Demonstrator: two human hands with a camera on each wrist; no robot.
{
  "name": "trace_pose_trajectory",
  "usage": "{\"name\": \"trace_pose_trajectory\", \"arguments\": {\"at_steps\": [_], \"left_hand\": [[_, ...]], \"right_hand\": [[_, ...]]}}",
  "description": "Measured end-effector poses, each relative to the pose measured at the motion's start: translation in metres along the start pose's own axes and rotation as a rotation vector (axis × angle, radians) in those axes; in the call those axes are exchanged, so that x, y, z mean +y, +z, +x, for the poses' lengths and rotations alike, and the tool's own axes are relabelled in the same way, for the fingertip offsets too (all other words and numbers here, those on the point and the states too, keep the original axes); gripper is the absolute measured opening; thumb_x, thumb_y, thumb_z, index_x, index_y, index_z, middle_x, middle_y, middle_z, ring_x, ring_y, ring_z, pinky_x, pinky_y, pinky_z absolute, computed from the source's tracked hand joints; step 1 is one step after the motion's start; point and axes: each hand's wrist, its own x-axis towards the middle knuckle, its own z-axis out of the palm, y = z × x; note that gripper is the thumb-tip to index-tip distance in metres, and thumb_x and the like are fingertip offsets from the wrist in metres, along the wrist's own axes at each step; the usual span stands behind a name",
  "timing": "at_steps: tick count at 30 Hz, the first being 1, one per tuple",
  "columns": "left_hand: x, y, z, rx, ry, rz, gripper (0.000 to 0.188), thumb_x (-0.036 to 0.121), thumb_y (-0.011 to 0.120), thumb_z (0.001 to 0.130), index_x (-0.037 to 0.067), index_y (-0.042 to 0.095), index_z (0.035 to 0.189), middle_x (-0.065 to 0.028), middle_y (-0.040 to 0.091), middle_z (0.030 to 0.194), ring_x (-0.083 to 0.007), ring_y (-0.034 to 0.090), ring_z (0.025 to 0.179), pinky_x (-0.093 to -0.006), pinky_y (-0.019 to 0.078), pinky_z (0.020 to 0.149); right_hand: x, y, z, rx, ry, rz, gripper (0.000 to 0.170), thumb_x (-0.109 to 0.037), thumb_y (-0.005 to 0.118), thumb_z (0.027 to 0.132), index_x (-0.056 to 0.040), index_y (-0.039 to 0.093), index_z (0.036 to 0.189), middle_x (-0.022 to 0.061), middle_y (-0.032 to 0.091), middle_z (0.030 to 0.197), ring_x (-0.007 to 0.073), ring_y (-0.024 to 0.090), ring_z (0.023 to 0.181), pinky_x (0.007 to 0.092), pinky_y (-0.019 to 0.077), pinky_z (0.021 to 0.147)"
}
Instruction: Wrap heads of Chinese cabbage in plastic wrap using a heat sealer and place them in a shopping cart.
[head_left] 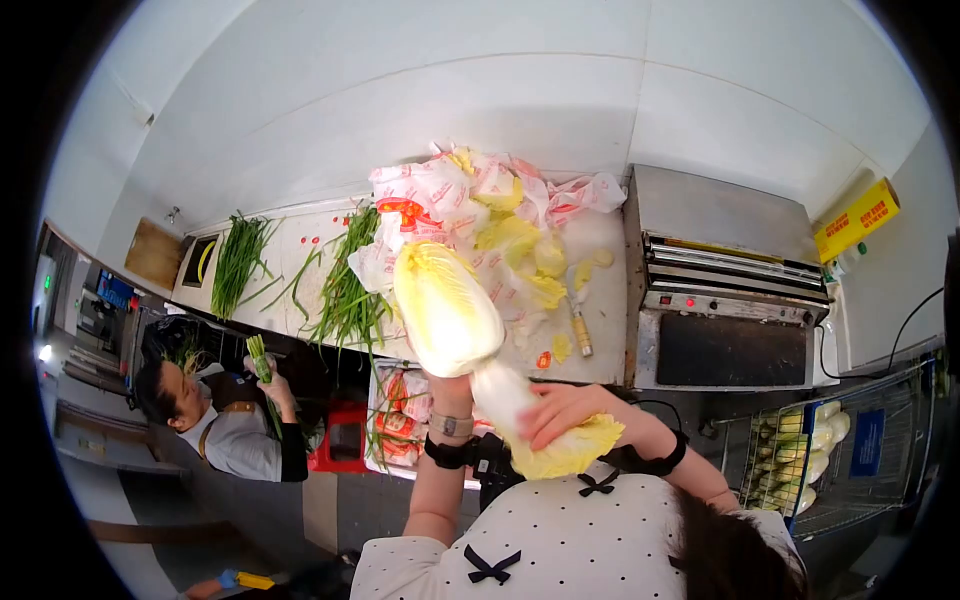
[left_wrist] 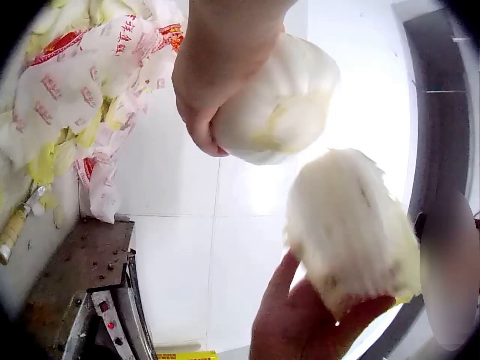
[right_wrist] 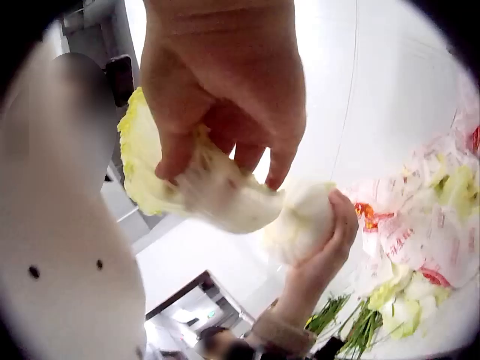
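Note:
A pale yellow-and-white napa cabbage [head_left: 450, 310] is held up over the counter's front edge. My left hand [head_left: 452, 393] grips it near its base, fingers curled round the white end in the left wrist view. A cabbage leaf [head_left: 570, 450] with a broad white stalk and frilly yellow edge is in my right hand [head_left: 565, 408]. Thumb and fingers pinch that leaf [right_wrist: 225, 195] in the right wrist view. The left wrist view shows the leaf [left_wrist: 349, 217] apart from the cabbage [left_wrist: 289, 105], a small gap between them.
Loose yellow leaves [head_left: 510, 238] lie on crumpled printed wrapping [head_left: 410, 185]. Nearby is a wooden-handled knife [head_left: 582, 330]. Green stalks [head_left: 350, 280] spread leftward; a wrapping machine [head_left: 730, 280] stands right. A cart [head_left: 860, 450] holds more cabbages. Another person [head_left: 235, 430] holds greens at left.

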Motion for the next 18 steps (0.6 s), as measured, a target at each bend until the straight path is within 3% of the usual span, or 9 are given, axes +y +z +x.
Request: {"name": "trace_pose_trajectory", "arguments": {"at_steps": [1, 3, 4, 7, 9, 10, 14, 16, 18], "left_hand": [[0.003, 0.004, 0.001, -0.004, 0.03, -0.085, 0.062, 0.053, 0.044, 0.084, 0.015, 0.037, 0.133, -0.0094, 0.043, 0.133, -0.0313, 0.04, 0.121, -0.0552, 0.0297, 0.099], [0.012, 0.019, 0.002, -0.006, 0.083, -0.262, 0.058, 0.046, 0.05, 0.083, 0.014, 0.039, 0.131, -0.0118, 0.043, 0.132, -0.0329, 0.04, 0.119, -0.058, 0.029, 0.098], [0.021, 0.025, -0.001, 0.047, 0.165, -0.166, 0.059, 0.047, 0.051, 0.082, 0.015, 0.04, 0.131, -0.0106, 0.043, 0.132, -0.0332, 0.038, 0.121, -0.059, 0.0281, 0.098], [0.053, 0.027, -0.007, 0.085, 0.366, 0.011, 0.061, 0.052, 0.047, 0.082, 0.019, 0.038, 0.132, -0.006, 0.041, 0.135, -0.0299, 0.037, 0.123, -0.059, 0.0265, 0.098], [0.067, 0.026, -0.019, 0.161, 0.404, 0.16, 0.069, 0.06, 0.047, 0.078, 0.021, 0.036, 0.134, -0.0034, 0.04, 0.136, -0.0293, 0.037, 0.124, -0.0516, 0.0294, 0.102], [0.072, 0.017, -0.026, 0.171, 0.378, 0.105, 0.07, 0.057, 0.045, 0.08, 0.014, 0.036, 0.134, -0.0079, 0.039, 0.136, -0.0282, 0.039, 0.123, -0.0497, 0.0334, 0.1], [0.074, 0.006, -0.047, 0.184, 0.333, 0.109, 0.07, 0.056, 0.045, 0.08, 0.012, 0.036, 0.134, -0.009, 0.039, 0.136, -0.028, 0.04, 0.122, -0.0488, 0.0341, 0.1], [0.065, 0.009, -0.055, 0.159, 0.309, 0.13, 0.07, 0.056, 0.045, 0.08, 0.011, 0.036, 0.134, -0.0096, 0.039, 0.136, -0.0279, 0.04, 0.122, -0.0484, 0.0345, 0.099], [0.054, 0.014, -0.062, 0.12, 0.273, 0.157, 0.07, 0.056, 0.045, 0.081, 0.011, 0.036, 0.134, -0.0102, 0.039, 0.136, -0.0278, 0.04, 0.122, -0.0479, 0.0348, 0.099]], "right_hand": [[0.008, 0.008, -0.008, -0.001, 0.088, 0.091, 0.021, -0.011, 0.068, 0.076, -0.0045, 0.065, 0.096, 0.0044, 0.066, 0.098, 0.0166, 0.059, 0.098, 0.033, 0.0384, 0.095], [0.004, 0.016, -0.027, 0.033, 0.467, 0.26, 0.019, -0.011, 0.069, 0.077, -0.0045, 0.065, 0.095, 0.0037, 0.066, 0.094, 0.0086, 0.058, 0.086, 0.0279, 0.0457, 0.082], [0.0, 0.017, -0.029, 0.089, 0.36, 0.184, 0.027, -0.011, 0.071, 0.076, -0.0043, 0.062, 0.101, 0.0032, 0.065, 0.094, 0.0064, 0.055, 0.078, 0.0251, 0.0478, 0.07], [0.002, 0.011, -0.031, 0.445, 0.4, 0.171, 0.035, -0.012, 0.069, 0.078, -0.0028, 0.056, 0.109, 0.0036, 0.063, 0.097, 0.0083, 0.056, 0.079, 0.0257, 0.0477, 0.072], [0.012, 0.0, -0.027, 0.659, 0.539, 0.11, 0.034, -0.012, 0.063, 0.082, 0.0008, 0.053, 0.112, 0.0065, 0.061, 0.102, 0.0123, 0.056, 0.092, 0.0292, 0.0468, 0.079], [0.03, -0.007, -0.03, 0.69, 0.591, 0.062, 0.036, -0.013, 0.062, 0.082, 0.001, 0.051, 0.113, 0.0079, 0.061, 0.101, 0.0142, 0.057, 0.092, 0.0303, 0.0466, 0.079], [0.103, -0.04, -0.04, 0.676, 0.847, -0.212, 0.043, -0.018, 0.06, 0.082, 0.0023, 0.047, 0.117, 0.0153, 0.061, 0.101, 0.0247, 0.06, 0.092, 0.0333, 0.0459, 0.08], [0.124, -0.062, -0.034, 0.727, 0.744, -0.39, 0.05, -0.02, 0.061, 0.08, 0.0025, 0.043, 0.121, 0.0201, 0.061, 0.101, 0.0324, 0.059, 0.094, 0.0364, 0.0455, 0.082], [0.126, -0.085, -0.014, 0.922, 0.777, -0.638, 0.062, -0.023, 0.062, 0.079, 0.0029, 0.034, 0.129, 0.026, 0.057, 0.107, 0.0385, 0.057, 0.096, 0.0403, 0.0448, 0.084]]}}
